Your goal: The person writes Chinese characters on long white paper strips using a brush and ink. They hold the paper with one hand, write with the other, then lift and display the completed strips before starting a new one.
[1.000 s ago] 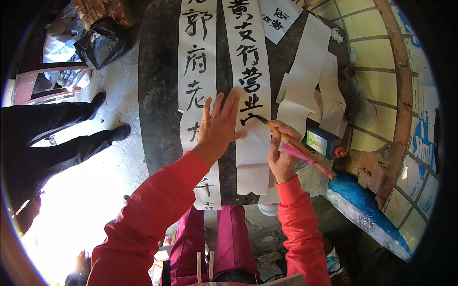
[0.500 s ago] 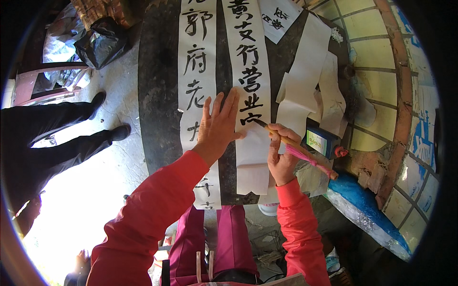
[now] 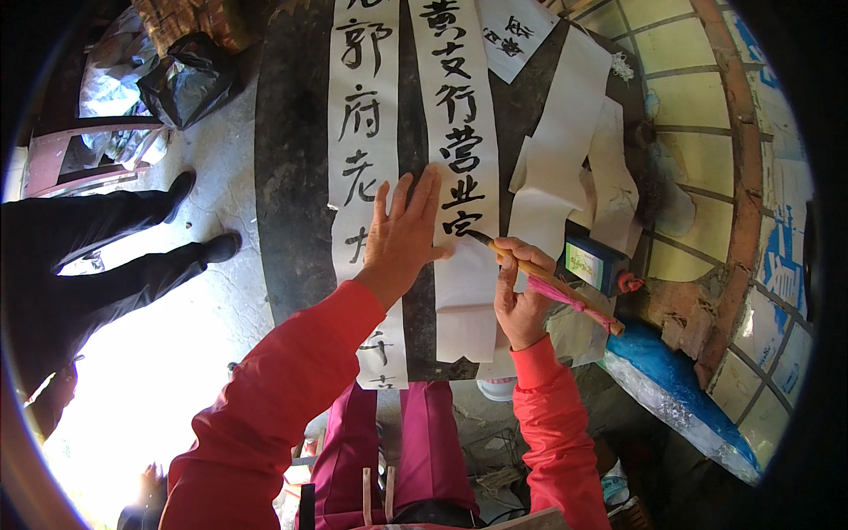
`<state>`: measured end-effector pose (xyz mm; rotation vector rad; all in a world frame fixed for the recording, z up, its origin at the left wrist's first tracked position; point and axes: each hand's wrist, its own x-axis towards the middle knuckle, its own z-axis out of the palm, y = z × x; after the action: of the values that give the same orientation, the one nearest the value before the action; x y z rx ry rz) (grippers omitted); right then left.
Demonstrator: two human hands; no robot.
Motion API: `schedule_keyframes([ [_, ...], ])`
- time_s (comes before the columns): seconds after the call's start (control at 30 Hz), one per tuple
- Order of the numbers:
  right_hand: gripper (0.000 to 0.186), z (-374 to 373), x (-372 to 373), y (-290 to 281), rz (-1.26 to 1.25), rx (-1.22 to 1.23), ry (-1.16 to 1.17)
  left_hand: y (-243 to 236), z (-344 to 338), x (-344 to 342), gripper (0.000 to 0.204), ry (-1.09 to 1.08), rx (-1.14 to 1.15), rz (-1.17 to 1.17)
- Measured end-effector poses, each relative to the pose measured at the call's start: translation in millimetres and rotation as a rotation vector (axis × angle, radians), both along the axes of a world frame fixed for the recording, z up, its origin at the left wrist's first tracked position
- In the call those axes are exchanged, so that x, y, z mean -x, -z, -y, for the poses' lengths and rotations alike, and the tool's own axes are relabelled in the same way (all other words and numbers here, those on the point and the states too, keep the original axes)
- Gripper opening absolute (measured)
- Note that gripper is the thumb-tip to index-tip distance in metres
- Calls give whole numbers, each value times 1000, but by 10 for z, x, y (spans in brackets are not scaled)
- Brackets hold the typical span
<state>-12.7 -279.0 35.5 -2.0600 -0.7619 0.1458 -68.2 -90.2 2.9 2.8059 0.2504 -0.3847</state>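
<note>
Two long white paper strips with black brush characters lie lengthwise on a dark table. My left hand is flat with fingers stretched out, pressing on the left strip and reaching the edge of the right strip. In my right hand is a writing brush with a wooden handle and pink cord wound round it. Its dark tip touches the right strip at the lowest character. Below that, the strip is blank and creased. My left hand covers some characters on the left strip.
Loose white paper sheets lie to the right, beside a dark box with a green label. A blue and clear plastic bag rests at lower right by a tiled wall. At left, another person's dark-trousered legs extend near a black bag.
The brush tip has moved slightly down and left, and strokes have been added to the lowest character. My left hand stays in place.
</note>
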Motion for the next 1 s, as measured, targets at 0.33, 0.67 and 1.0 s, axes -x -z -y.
schedule_keyframes([
  [0.33,18,-6,-13,-4,-4,-37,16,-6,-8,2,119,11,-26,-4],
  [0.67,25,-14,-31,-9,-9,-49,36,-3,-13,8,119,17,-40,12],
  [1.0,18,-28,38,-56,21,50,-37,3,-24,16,119,33,-58,-8],
])
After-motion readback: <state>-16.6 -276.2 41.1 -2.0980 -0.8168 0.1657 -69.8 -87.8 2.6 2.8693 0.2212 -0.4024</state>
